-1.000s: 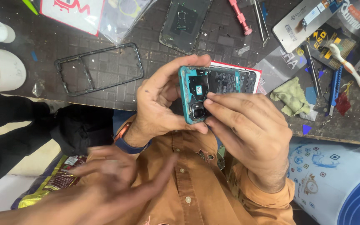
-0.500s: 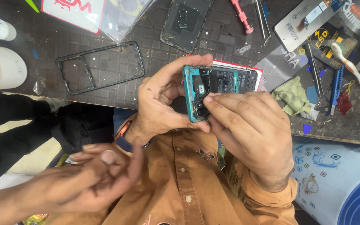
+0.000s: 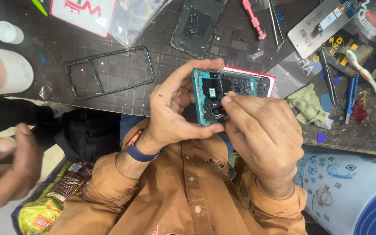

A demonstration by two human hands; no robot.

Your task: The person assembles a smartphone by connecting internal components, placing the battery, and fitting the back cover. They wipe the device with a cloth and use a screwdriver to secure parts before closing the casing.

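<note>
Across the dark, grid-patterned work mat (image 3: 240, 48) lie a bare black phone frame (image 3: 108, 72), a dark back cover (image 3: 198, 25), a red screwdriver (image 3: 253, 19), a crumpled green cloth (image 3: 304, 103) and a white bottle (image 3: 3, 70), while another person's hand (image 3: 5, 167) hovers at the left edge. Just above the mat's near edge, the left hand (image 3: 175, 115) clasps the opened teal phone (image 3: 223, 93) around its end, thumb beneath and fingers curled over (circuitry facing up). The right hand (image 3: 264, 132) is pressed fingertips-down onto the phone's black camera part, pinching nothing I can see.
</note>
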